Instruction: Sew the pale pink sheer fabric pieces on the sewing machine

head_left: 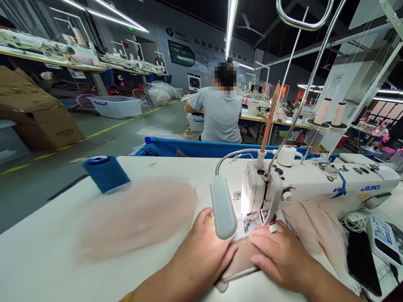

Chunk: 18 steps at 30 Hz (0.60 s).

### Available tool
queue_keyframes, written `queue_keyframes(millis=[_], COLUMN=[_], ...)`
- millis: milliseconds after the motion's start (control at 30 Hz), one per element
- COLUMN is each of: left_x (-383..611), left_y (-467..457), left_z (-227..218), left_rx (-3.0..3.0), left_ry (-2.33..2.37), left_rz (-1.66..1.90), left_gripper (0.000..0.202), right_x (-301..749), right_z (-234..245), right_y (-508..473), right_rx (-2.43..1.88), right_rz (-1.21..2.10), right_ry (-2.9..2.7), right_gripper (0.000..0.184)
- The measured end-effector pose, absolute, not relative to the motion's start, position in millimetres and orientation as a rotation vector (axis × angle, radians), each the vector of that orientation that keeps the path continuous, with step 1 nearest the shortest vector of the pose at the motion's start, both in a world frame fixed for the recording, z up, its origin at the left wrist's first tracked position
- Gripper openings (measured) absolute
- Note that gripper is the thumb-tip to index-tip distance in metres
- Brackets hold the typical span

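You sit at a white sewing table [47,251] with both hands resting on a small piece of beige-pink fabric [241,262] that lies flat in front of the needle area of a white sewing machine [315,180]. Your left hand [201,256] lies palm down on the left part of the piece, fingers together and stretched forward, pressing the cloth onto the table; a ring shows on one finger. Your right hand [281,256] lies palm down on the right part, just beside the presser foot, its fingers close together and flat, with a pale thimble-like cap on one fingertip. Neither hand is closed around anything. A grey lamp head [223,207] on a bendable neck hangs just over the fabric between your hands and throws bright light on the needle plate. To the left on the table a larger blurred heap of sheer pink fabric [138,216] spreads out, and behind it stands a blue thread spool [105,172]. More pale pink cloth [315,228] is bunched under the machine's arm to the right, near a dark phone [363,260]. Two cream thread cones [330,112] stand on a rack behind the machine. Farther back another person in a grey shirt [220,113] sits facing away at another table.
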<state>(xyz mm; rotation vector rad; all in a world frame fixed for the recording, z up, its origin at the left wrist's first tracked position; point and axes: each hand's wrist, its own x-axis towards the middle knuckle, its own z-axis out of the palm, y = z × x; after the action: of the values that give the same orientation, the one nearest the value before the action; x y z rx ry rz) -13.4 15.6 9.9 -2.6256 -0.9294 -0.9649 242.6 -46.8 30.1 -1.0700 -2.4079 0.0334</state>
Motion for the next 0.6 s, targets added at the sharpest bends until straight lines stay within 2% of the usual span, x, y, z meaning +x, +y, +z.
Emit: queue_keyframes(millis=[133, 300, 500, 600], left_x=[-16.7, -18.2, -18.1, -17.3], left_y=[-7.7, -20.7, -13.7, -11.3], left_z=[29.8, 51.9, 38.5, 23.5], left_rx=[-2.893, -3.161, -3.175, -3.075], left_ry=[-0.903, -0.937, -0.938, -0.907], left_rz=[-0.815, -0.705, -0.843, -0.848], left_gripper=[0.012, 0.035, 0.008, 0.011], right_x=[239.2, 231.0, 234.8, 237.1], right_z=[31.2, 37.9, 37.7, 36.4], right_y=[-49.3, -49.2, -47.7, -48.7], right_rx=[-0.864, -0.863, -1.137, -1.135], right_rz=[-0.013, 0.012, 0.078, 0.061], right_ry=[-2.347, -2.394, -2.598, -2.6], right_gripper=[0.024, 0.028, 0.017, 0.018])
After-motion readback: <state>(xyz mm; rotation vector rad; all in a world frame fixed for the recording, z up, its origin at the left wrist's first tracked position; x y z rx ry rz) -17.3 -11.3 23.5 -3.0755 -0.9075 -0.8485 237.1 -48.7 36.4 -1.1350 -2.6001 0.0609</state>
